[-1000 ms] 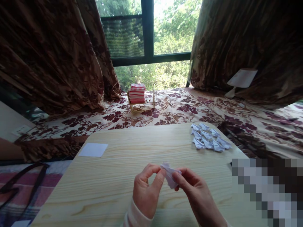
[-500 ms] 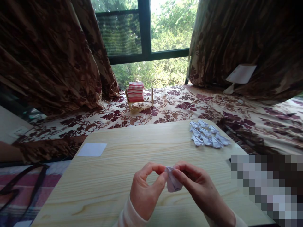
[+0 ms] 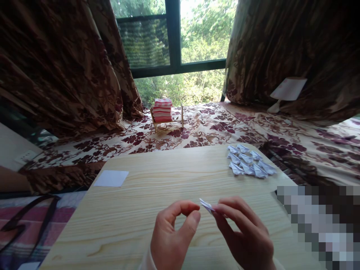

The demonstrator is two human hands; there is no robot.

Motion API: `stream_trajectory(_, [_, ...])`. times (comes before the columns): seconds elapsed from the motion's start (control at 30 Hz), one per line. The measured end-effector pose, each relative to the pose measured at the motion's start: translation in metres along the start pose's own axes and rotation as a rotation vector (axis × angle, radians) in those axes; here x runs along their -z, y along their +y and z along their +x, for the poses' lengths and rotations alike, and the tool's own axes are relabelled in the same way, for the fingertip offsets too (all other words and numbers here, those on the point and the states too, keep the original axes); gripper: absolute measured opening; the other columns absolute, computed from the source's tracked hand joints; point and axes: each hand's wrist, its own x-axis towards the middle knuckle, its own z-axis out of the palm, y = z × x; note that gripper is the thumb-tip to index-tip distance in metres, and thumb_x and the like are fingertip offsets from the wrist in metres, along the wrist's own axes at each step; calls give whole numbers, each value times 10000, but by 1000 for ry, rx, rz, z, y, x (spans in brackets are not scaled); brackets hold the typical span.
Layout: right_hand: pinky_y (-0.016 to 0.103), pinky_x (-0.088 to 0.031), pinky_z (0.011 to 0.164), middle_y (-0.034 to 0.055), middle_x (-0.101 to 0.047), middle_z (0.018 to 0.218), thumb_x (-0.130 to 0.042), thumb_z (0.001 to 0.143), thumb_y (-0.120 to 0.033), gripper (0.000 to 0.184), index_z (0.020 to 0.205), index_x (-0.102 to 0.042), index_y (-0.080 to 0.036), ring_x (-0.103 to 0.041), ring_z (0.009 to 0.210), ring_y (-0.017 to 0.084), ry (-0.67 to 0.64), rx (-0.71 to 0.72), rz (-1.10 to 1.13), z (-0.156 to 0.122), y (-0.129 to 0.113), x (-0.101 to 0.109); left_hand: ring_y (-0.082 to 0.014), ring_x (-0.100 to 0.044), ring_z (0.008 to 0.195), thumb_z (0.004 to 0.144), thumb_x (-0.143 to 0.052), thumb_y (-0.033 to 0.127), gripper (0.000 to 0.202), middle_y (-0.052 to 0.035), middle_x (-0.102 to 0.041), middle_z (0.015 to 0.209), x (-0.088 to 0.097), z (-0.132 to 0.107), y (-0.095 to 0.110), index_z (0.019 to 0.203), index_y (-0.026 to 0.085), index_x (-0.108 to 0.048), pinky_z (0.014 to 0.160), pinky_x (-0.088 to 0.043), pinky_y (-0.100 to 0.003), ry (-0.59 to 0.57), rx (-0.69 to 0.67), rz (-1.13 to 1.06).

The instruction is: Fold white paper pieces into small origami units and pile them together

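Note:
Seen nearly edge-on, a small folded piece of white paper (image 3: 207, 205) is pinched at its right end between the thumb and fingers of my right hand (image 3: 244, 228). Its left tip points up and away, above the table. My left hand (image 3: 176, 228) is just left of the paper, with thumb and index finger curved into a ring and their tips a small gap apart. Nothing shows between those tips, which are very close to the paper's left end. Several folded white paper pieces (image 3: 247, 162) lie grouped at the table's far right corner.
A flat white sheet (image 3: 111, 178) lies at the far left of the light wooden table (image 3: 135, 217). Behind, a floral-covered ledge (image 3: 202, 129) bears a small rack with folded red-and-white cloths (image 3: 162, 110) and a white lamp (image 3: 289, 89). Curtains flank the window.
My left fingers have come off the folded paper. My right hand has turned it from face-on to nearly edge-on. The view has shifted slightly.

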Motion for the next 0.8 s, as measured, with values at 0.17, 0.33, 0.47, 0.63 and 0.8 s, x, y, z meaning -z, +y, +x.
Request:
stream_trajectory(0.17, [314,-482,656,53,-639,838,-593,767,21,388,1093,-622,-187,-586,751,171,-97,213,-107,-2,2,6,-163,-525,658,824,-471,454,405,-19,-557,589,-5,7,4,539,173,-534,688,-425,-269,-118,83,-179])
stream_trajectory(0.33, [314,-471,650,53,-615,823,-606,764,9,326,1032,-620,-177,-565,732,167,-120,235,-131,1,1,6,-154,-503,629,789,-519,410,351,-5,-533,565,-9,10,1,531,173,-526,673,-401,-260,-99,123,-183])
stream_trajectory(0.47, [328,-468,661,71,-580,855,-621,746,5,302,992,-594,-168,-544,769,181,-75,182,-129,4,-1,5,-151,-503,615,788,-522,397,334,-1,-534,563,-8,10,0,543,171,-542,644,-398,-250,-46,100,-108])
stream_trajectory(0.63, [345,-457,687,76,-560,881,-593,748,31,317,997,-575,-164,-526,795,184,-116,180,-147,5,-2,3,-137,-501,606,820,-513,388,340,14,-524,565,-8,9,-3,561,171,-544,624,-387,-232,-24,45,-79])
stream_trajectory(0.8, [341,-441,681,58,-564,848,-562,741,63,325,963,-575,-173,-516,763,172,-137,182,-143,9,-4,3,-137,-496,616,842,-483,384,348,16,-515,578,-8,8,-5,566,175,-522,626,-379,-230,-25,19,-56])
